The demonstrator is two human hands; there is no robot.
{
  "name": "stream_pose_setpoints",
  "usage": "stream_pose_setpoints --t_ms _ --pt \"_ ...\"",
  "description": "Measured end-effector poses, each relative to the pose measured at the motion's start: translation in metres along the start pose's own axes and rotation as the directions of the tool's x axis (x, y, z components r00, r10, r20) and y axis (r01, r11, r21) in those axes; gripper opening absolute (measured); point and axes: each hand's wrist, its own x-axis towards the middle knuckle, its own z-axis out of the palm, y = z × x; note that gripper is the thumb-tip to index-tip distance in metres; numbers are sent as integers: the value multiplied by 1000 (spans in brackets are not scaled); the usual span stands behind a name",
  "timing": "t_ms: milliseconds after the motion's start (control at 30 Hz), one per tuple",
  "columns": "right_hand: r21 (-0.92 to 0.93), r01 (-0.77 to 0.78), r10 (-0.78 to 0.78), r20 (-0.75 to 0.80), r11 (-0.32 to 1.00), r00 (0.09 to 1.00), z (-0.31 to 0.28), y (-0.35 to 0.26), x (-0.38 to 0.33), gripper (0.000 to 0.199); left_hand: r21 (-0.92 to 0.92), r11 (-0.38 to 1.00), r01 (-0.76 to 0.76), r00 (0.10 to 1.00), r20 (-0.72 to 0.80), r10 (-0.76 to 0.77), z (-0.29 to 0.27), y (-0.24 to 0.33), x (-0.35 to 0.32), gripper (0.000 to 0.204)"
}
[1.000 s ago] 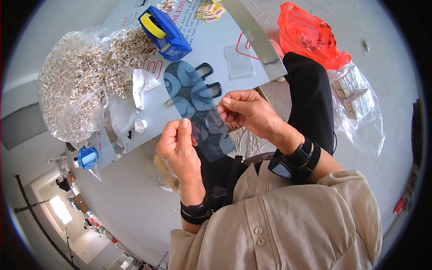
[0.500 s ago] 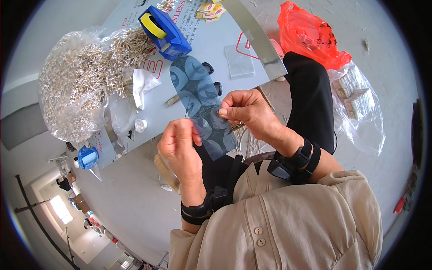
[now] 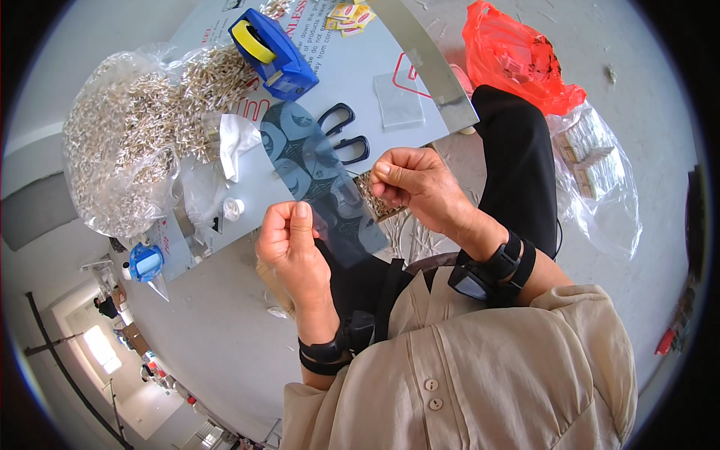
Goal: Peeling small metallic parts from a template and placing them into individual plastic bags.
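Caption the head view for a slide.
Both hands, left and right, hold a clear plastic bag above a board.

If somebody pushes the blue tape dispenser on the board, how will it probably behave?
The blue tape dispenser lies flat on its broad side on the smooth white board, so it would probably slide rather than tip. It looks like rigid plastic, likely light.

Small packing workshop: bulk metal parts bag, tape dispenser, scissors.
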Motion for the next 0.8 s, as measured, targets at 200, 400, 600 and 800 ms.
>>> stream_pose_setpoints --t_ms 200,400,600,800 --pt "-193 71 -57 74 979 996 9 -3 -6 15 -23 999 23 1000 17 -23 2 4 -3 17" --pt "-172 43 -40 25 984 999 7 -4 -7 7 -237 964 119 993 53 -110 6 12 -6 9" --pt "-150 110 -105 41 983 994 7 1 -6 6 -409 859 309 951 134 -278 3 13 -6 10" --pt "-278 205 -194 66 939 979 10 1 -9 8 -510 776 372 928 174 -330 3 8 -3 6"
